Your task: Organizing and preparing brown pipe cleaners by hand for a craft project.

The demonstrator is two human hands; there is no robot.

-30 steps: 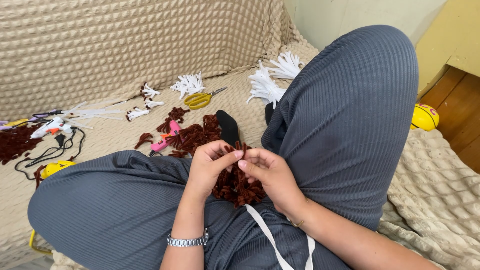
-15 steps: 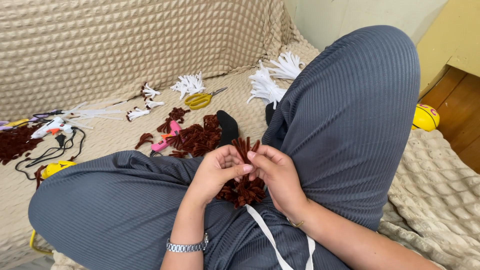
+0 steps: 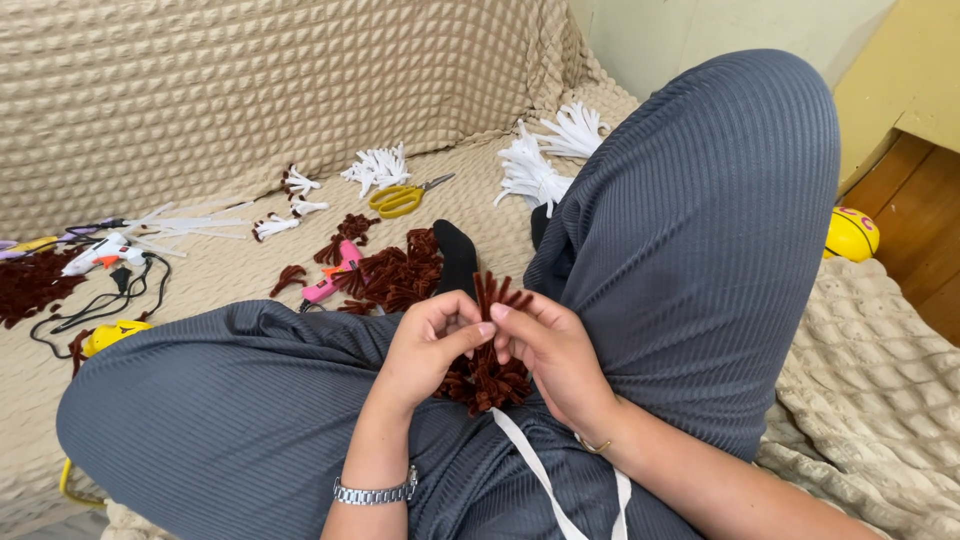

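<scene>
Brown pipe-cleaner bundle (image 3: 497, 300) pinched between left hand (image 3: 425, 345) and right hand (image 3: 550, 350), frame centre; long axis upright, tips above fingers; both grips clamped on it.

Both hands sit higher above the brown pile in the lap (image 3: 488, 380) than a second ago. The left hand (image 3: 425, 345) and right hand (image 3: 550, 350) now pinch a brown pipe-cleaner bundle (image 3: 497, 292) upright, its tips fanning above the fingertips.
</scene>
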